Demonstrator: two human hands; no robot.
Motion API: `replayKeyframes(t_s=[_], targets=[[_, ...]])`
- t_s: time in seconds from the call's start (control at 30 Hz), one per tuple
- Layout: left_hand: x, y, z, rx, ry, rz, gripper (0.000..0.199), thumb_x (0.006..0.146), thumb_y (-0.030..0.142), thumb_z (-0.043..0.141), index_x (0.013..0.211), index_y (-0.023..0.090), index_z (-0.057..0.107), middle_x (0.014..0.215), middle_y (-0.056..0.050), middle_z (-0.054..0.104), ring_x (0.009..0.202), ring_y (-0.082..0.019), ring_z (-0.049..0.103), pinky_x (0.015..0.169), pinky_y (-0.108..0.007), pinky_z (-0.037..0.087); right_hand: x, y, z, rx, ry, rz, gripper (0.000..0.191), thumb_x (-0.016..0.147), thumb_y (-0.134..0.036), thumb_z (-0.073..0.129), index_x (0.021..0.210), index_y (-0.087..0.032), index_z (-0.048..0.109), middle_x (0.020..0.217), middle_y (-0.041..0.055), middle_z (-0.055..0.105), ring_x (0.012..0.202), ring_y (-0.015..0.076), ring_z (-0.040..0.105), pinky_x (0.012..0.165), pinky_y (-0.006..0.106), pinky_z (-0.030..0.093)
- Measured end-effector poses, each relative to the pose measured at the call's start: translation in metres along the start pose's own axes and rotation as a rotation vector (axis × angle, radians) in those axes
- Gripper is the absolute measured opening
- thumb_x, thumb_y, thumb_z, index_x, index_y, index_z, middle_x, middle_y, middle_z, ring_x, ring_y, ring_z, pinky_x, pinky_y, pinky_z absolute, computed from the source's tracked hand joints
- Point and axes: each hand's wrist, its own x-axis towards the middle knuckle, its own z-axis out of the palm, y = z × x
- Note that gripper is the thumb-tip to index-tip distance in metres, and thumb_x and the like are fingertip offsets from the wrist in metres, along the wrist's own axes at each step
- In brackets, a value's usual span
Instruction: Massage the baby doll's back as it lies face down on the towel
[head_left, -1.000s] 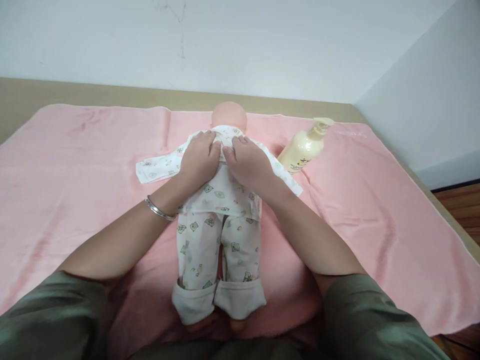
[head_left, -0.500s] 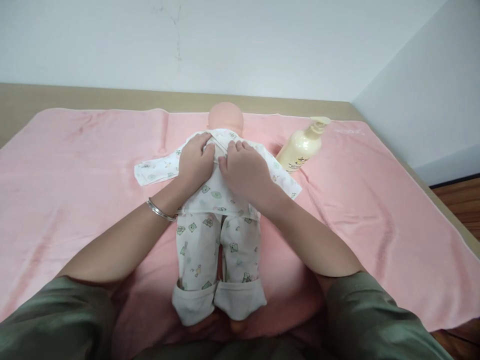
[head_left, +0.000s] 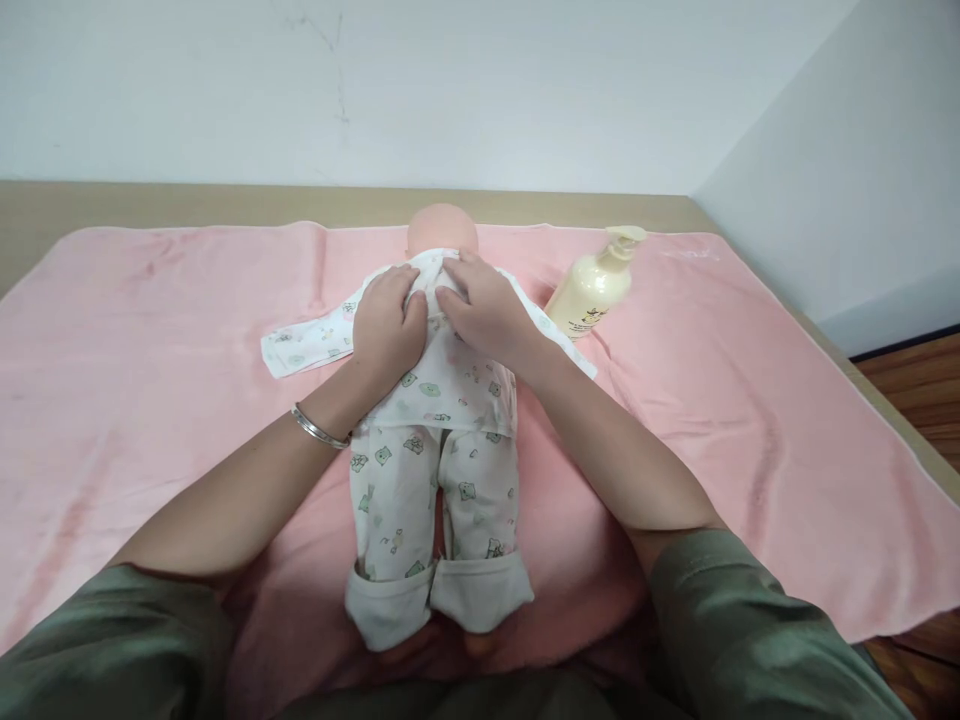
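A baby doll point(head_left: 442, 228) lies lengthwise in front of me, its smooth head at the far end and no face showing. It wears a white printed top point(head_left: 450, 385) and matching trousers point(head_left: 397, 500) with turned-up cuffs. My left hand point(head_left: 390, 320) rests flat over the left side of the doll's upper body, fingers stretched toward the shoulder. On the right side, my right hand point(head_left: 484, 305) lies across the top with its fingers near the collar. Both hands are open and touch the fabric. The doll's feet are mostly hidden beneath the cuffs.
A cream pump bottle point(head_left: 596, 290) leans at a tilt beside the doll's right-hand sleeve. Under everything spreads a pink blanket point(head_left: 750, 400) on a wooden table point(head_left: 562, 207). White walls point(head_left: 480, 90) stand behind and to the right.
My right hand has slid up toward the collar and its fingers are more spread. My left hand stays nearly in place on the top. The whole view has shifted slightly.
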Motion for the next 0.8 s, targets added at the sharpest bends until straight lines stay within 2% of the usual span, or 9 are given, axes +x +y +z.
replayKeyframes(t_s=[0.1,0.17,0.2,0.33,0.43,0.53,0.6,0.73,0.8], targets=[[0.002,0.000,-0.001,-0.027,-0.025,-0.034,0.056,0.095,0.034,0.037,0.133,0.010,0.070,0.142,-0.016,0.071,0.135,-0.031,0.064,0.121,-0.045,0.048,-0.003,-0.008,-0.005,0.034,0.093,0.047,0.045,0.101,-0.021,0.040,0.142,-0.017,0.059,0.162,0.0126,0.052,0.160,0.0348,0.035,0.131,0.062,0.033],[0.003,-0.001,-0.001,-0.038,-0.040,-0.046,0.054,0.095,0.034,0.038,0.133,0.011,0.070,0.142,-0.015,0.071,0.136,-0.030,0.063,0.122,-0.045,0.047,-0.003,-0.009,0.002,-0.004,0.137,0.056,0.050,0.101,-0.019,0.040,0.149,-0.017,0.053,0.172,0.0113,0.040,0.166,0.0354,0.023,0.135,0.068,0.020],[0.003,-0.001,-0.001,-0.041,-0.042,-0.049,0.053,0.095,0.034,0.038,0.132,0.012,0.070,0.143,-0.014,0.070,0.136,-0.030,0.063,0.123,-0.044,0.046,-0.003,-0.008,0.008,-0.027,0.121,0.060,0.051,0.100,-0.018,0.041,0.150,-0.016,0.053,0.174,0.0119,0.037,0.167,0.0349,0.022,0.135,0.069,0.017],[0.004,-0.003,0.001,-0.054,-0.033,-0.057,0.050,0.093,0.032,0.040,0.130,0.015,0.070,0.141,-0.012,0.071,0.135,-0.029,0.063,0.123,-0.044,0.045,-0.001,-0.002,0.024,-0.094,0.003,0.055,0.050,0.099,-0.016,0.043,0.148,-0.013,0.057,0.170,0.0150,0.044,0.162,0.0297,0.036,0.137,0.060,0.022],[0.002,-0.002,0.000,-0.071,-0.021,-0.048,0.052,0.093,0.033,0.040,0.129,0.014,0.071,0.141,-0.014,0.072,0.134,-0.031,0.064,0.122,-0.045,0.046,-0.003,-0.003,0.016,-0.106,0.075,0.018,0.050,0.101,-0.018,0.041,0.147,-0.017,0.059,0.170,0.0116,0.046,0.157,0.0269,0.044,0.136,0.056,0.026],[0.002,0.000,-0.002,-0.076,-0.025,-0.052,0.051,0.093,0.033,0.041,0.129,0.015,0.072,0.140,-0.013,0.073,0.133,-0.031,0.064,0.120,-0.046,0.048,-0.006,-0.008,0.006,-0.108,0.141,0.026,0.051,0.101,-0.018,0.037,0.147,-0.022,0.058,0.173,0.0071,0.041,0.160,0.0242,0.039,0.137,0.054,0.023],[0.002,0.001,-0.002,-0.076,-0.034,-0.057,0.049,0.093,0.032,0.042,0.128,0.018,0.072,0.139,-0.011,0.073,0.132,-0.029,0.064,0.121,-0.046,0.048,-0.007,-0.008,0.009,-0.107,0.157,0.031,0.051,0.100,-0.018,0.036,0.145,-0.022,0.059,0.174,0.0057,0.039,0.162,0.0235,0.036,0.138,0.054,0.022],[0.002,0.000,-0.002,-0.076,-0.026,-0.075,0.047,0.091,0.029,0.044,0.127,0.019,0.072,0.140,-0.010,0.072,0.135,-0.029,0.063,0.123,-0.044,0.046,-0.009,-0.002,0.023,-0.063,0.147,0.051,0.051,0.097,-0.016,0.037,0.139,-0.018,0.066,0.164,0.0086,0.053,0.157,0.0230,0.045,0.138,0.054,0.024],[0.002,-0.001,-0.001,-0.081,-0.026,-0.081,0.047,0.091,0.028,0.044,0.128,0.018,0.071,0.141,-0.011,0.072,0.136,-0.029,0.062,0.124,-0.045,0.045,-0.010,-0.001,0.022,-0.048,0.201,0.094,0.055,0.095,-0.014,0.034,0.141,-0.018,0.065,0.158,0.0087,0.060,0.155,0.0214,0.049,0.139,0.052,0.021]])
